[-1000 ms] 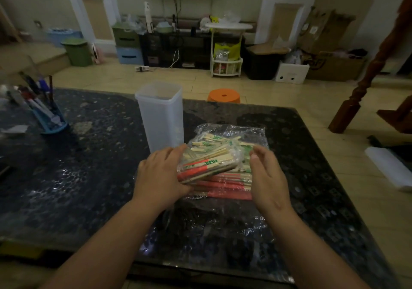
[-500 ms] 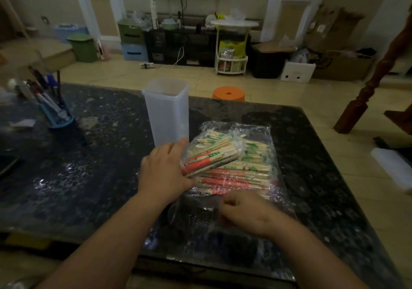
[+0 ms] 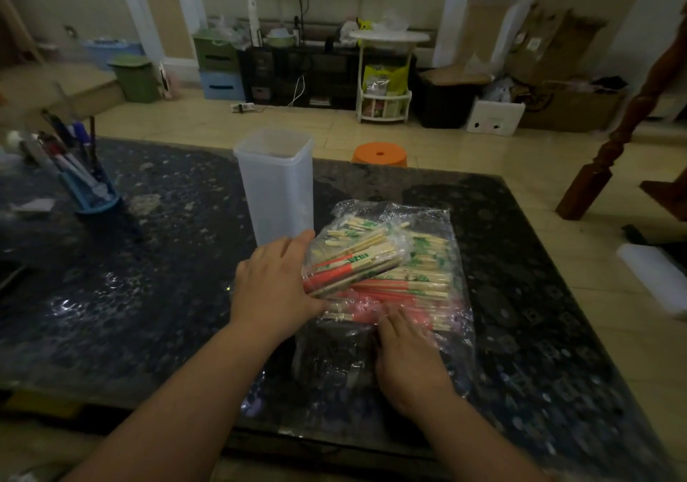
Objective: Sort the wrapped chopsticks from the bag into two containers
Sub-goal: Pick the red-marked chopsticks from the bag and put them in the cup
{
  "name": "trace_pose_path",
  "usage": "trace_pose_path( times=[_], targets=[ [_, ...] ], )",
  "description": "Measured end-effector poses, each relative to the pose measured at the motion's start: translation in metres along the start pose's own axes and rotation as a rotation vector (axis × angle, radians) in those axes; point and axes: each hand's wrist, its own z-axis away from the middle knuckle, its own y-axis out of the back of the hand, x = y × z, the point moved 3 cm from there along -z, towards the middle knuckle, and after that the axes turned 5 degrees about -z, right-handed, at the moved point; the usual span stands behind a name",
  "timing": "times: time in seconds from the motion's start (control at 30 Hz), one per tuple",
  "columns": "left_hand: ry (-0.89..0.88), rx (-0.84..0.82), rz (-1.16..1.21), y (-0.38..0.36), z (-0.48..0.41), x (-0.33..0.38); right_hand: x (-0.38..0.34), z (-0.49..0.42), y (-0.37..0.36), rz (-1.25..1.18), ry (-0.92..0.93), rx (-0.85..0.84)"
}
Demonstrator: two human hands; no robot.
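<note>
A clear plastic bag point(image 3: 427, 221) full of wrapped chopsticks point(image 3: 416, 281), with red and green printed wrappers, lies on the dark stone table point(image 3: 148, 296). My left hand point(image 3: 275, 284) grips the left end of a smaller bundle of chopsticks point(image 3: 353, 262), which is tilted up on top of the pile. My right hand point(image 3: 405, 355) lies on the near, loose part of the bag with its fingertips touching the film by the red ends. A tall translucent white container point(image 3: 275, 184) stands open and upright just behind my left hand.
A blue holder with pens point(image 3: 89, 188) stands at the table's left. An orange stool point(image 3: 379, 154) sits on the floor beyond the far edge. A wooden post point(image 3: 609, 136) rises at the right. Shelves and boxes line the far wall.
My right hand left the bundle's right end and dropped to the bag's near edge, then slid its fingers forward onto the film. My left hand kept hold of the bundle.
</note>
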Motion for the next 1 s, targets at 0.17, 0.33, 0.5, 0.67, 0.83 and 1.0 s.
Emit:
trace_pose_path(
  times=[0.17, 0.33, 0.5, 0.67, 0.83, 1.0],
  targets=[
    [0.005, 0.005, -0.007, -0.002, -0.002, -0.002, 0.002, -0.007, 0.003, 0.027, -0.028, 0.128],
    [0.01, 0.003, 0.005, 0.0, -0.002, -0.001, 0.002, -0.009, 0.006, 0.041, -0.029, 0.115],
    [0.009, -0.004, 0.007, 0.0, -0.001, 0.0, 0.003, -0.011, 0.006, 0.067, -0.001, 0.135],
    [0.003, -0.004, 0.002, -0.002, -0.001, -0.002, 0.005, -0.012, 0.003, 0.089, 0.039, 0.205],
    [0.004, -0.005, 0.0, -0.003, -0.003, -0.003, 0.007, -0.013, 0.003, 0.074, 0.077, 0.203],
    [0.0, -0.013, -0.007, -0.006, -0.003, -0.003, 0.006, -0.012, 0.003, 0.108, 0.069, 0.232]
  ],
)
